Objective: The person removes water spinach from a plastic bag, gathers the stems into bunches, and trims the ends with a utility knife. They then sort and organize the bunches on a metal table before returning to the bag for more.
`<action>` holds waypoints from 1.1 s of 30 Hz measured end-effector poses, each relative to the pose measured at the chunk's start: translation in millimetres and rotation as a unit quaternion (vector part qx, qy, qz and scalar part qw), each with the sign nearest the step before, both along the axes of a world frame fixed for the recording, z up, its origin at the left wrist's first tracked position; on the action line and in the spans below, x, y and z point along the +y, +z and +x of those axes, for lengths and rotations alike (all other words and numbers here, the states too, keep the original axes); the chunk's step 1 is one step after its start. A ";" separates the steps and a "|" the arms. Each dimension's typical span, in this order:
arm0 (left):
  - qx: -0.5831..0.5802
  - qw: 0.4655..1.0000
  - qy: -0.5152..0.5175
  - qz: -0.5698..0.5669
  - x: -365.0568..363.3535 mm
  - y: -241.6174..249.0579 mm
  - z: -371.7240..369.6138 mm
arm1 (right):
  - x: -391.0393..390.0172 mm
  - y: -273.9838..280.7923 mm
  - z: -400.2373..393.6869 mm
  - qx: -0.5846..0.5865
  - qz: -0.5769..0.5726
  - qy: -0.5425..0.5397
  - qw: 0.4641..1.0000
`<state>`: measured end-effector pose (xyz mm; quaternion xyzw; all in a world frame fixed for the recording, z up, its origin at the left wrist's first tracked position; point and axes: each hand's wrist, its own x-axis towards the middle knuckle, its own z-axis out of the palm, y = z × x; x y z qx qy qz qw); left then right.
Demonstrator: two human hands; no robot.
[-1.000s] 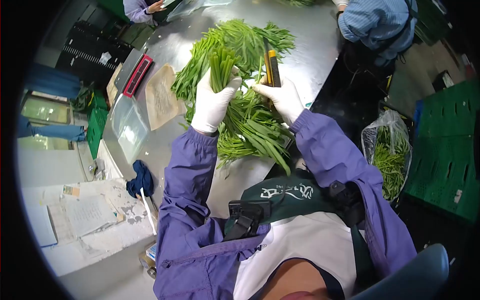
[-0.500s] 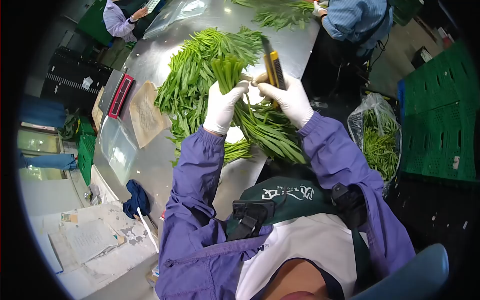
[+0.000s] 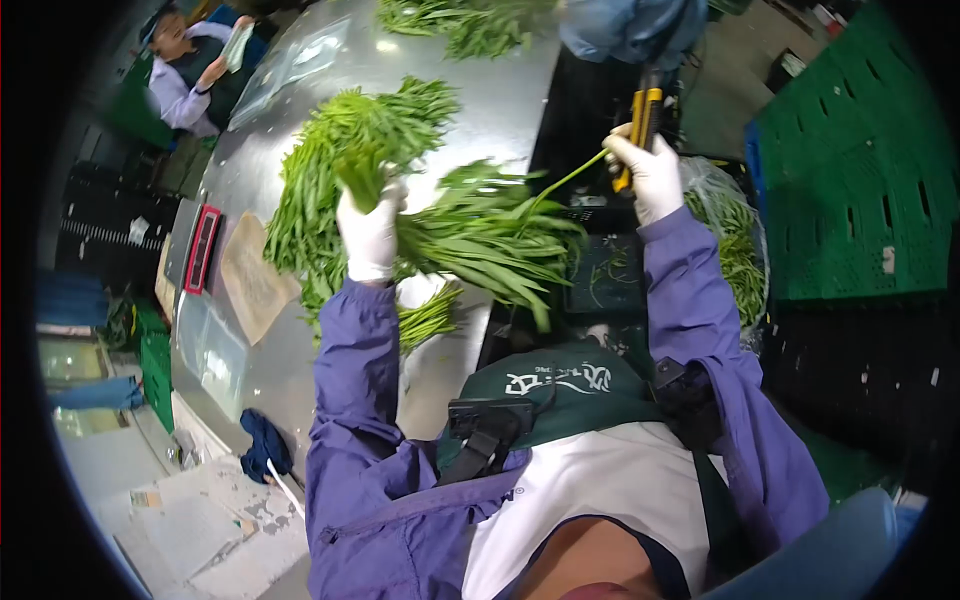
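I count one bunch of greens [image 3: 490, 235] in my left hand [image 3: 370, 238], its fingers closed round the stems. My right hand [image 3: 652, 180], nearly closed, grips one yellow cutter [image 3: 646, 120] and pinches one loose stem [image 3: 572, 180]. One big pile [image 3: 335, 145] and one brown sheet [image 3: 253, 282] lie on the metal tabletop [image 3: 495, 110]; green crates [image 3: 850, 170] stand beyond its right side. My left hand is above the tabletop, my right raised past its right edge.

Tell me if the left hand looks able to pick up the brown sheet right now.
Probably not: the left hand grips a bunch of greens, and heaped greens lie between it and the brown sheet.
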<state>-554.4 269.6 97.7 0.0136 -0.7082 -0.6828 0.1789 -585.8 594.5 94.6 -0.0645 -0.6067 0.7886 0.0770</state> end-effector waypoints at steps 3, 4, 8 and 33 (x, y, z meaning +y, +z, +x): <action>-0.013 0.998 -0.037 -0.045 5.6 -3.1 -8.5 | 46.3 19.3 5.1 0.006 0.039 -0.040 0.998; -0.014 0.998 -0.043 -0.043 18.4 -0.6 -9.9 | 49.9 24.5 8.3 0.009 0.036 -0.004 0.999; -0.085 0.965 -0.216 -0.119 87.0 12.4 -11.0 | 22.1 27.7 19.3 0.002 0.036 0.099 0.994; -0.141 0.890 -0.270 0.340 163.2 -77.2 -19.4 | 144.3 -37.2 127.9 -0.195 0.069 0.121 0.971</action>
